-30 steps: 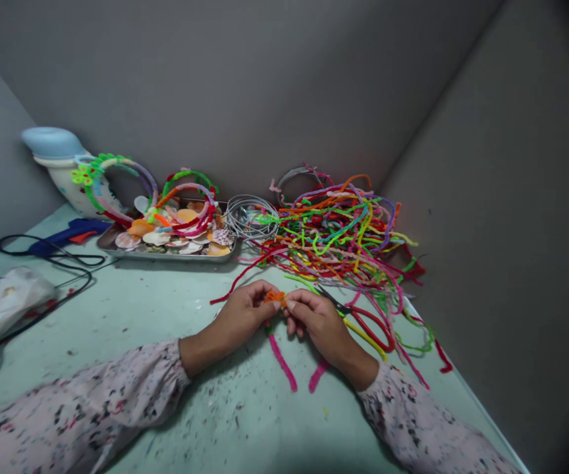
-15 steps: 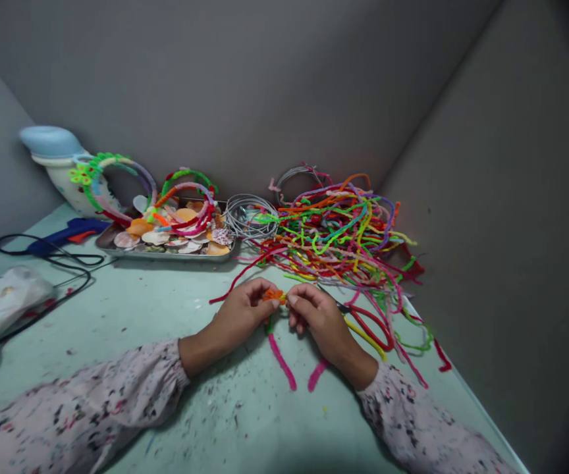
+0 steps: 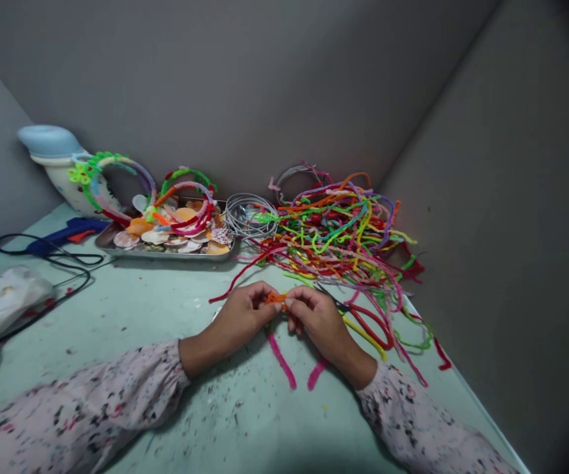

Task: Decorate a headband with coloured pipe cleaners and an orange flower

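Note:
Between my two hands is a small orange and yellow piece of bent pipe cleaner point(image 3: 275, 299). My left hand point(image 3: 245, 312) pinches its orange side with thumb and fingers. On its yellow end, my right hand point(image 3: 317, 318) is closed in a pinch, its fingertips nearly meeting the left thumb. A pink pipe-cleaner strip point(image 3: 282, 361) with a green upper part hangs below my left fingers. Another pink end point(image 3: 317, 374) shows under my right wrist; whether the two join is hidden. Scissors with red handles point(image 3: 371, 327) lie just right of my right hand.
A heap of coloured pipe cleaners point(image 3: 338, 230) lies behind my hands, beside a coil of grey wire point(image 3: 251, 217). A metal tray point(image 3: 166, 256) holds shells and decorated hoops. At left are a blue glue gun point(image 3: 67, 235), black cable point(image 3: 89, 276), plastic bag point(image 3: 18, 293) and blue-lidded container point(image 3: 62, 171).
My hands have dipped very slightly, and the right fingertips have shifted a little left along the orange and yellow piece. Everything else stays in place.

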Motion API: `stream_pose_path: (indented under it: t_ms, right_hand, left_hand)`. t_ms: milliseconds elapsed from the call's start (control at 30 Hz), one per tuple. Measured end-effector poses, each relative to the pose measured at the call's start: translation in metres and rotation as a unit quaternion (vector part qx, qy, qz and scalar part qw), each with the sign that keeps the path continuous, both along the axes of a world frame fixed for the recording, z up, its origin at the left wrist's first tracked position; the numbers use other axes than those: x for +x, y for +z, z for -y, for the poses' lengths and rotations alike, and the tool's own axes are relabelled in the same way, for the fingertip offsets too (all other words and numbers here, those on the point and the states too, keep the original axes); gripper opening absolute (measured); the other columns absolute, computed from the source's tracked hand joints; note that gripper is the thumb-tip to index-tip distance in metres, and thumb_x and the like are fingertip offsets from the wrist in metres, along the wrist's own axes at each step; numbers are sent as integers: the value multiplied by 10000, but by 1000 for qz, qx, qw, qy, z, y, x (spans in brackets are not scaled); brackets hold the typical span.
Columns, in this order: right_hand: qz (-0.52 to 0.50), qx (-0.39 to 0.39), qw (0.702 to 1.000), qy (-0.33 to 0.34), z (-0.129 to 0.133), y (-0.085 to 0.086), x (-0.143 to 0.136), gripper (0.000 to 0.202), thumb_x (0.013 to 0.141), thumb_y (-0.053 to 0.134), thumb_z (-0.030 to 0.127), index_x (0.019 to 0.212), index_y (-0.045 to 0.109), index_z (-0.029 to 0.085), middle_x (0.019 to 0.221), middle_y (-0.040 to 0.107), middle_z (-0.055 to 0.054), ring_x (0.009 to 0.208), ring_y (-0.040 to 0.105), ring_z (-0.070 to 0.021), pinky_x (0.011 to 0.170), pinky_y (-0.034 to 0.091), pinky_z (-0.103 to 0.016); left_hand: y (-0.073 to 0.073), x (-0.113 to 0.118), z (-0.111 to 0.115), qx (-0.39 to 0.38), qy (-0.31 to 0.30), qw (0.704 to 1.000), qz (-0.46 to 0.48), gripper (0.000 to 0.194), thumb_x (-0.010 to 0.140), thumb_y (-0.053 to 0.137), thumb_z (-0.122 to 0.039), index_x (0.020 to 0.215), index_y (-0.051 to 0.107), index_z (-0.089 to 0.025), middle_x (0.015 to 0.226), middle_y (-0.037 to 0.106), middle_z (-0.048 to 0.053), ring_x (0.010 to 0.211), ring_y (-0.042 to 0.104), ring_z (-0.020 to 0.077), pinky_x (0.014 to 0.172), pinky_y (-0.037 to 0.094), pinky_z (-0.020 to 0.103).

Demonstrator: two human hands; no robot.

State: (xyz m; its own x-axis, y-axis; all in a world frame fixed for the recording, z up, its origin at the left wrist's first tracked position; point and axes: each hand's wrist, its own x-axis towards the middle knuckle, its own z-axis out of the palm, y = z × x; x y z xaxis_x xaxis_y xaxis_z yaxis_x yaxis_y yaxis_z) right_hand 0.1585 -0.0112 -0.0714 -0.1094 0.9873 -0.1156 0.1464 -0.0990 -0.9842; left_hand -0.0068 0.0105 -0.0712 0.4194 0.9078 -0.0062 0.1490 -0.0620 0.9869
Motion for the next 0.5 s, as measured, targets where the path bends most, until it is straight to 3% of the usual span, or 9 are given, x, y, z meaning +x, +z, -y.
stream_pose_path:
  t_ms: [500]
  right_hand:
    - [7, -17, 1000, -4, 0, 0, -1, 81, 781, 501, 250, 773, 551, 186, 466, 558, 58, 375, 439, -75, 383, 333, -171]
  left_hand:
    - [0, -1, 1, -18, -3, 1000, 8, 104, 816, 570, -253, 802, 557, -151, 637, 501, -38, 566, 432, 91, 535, 321, 227]
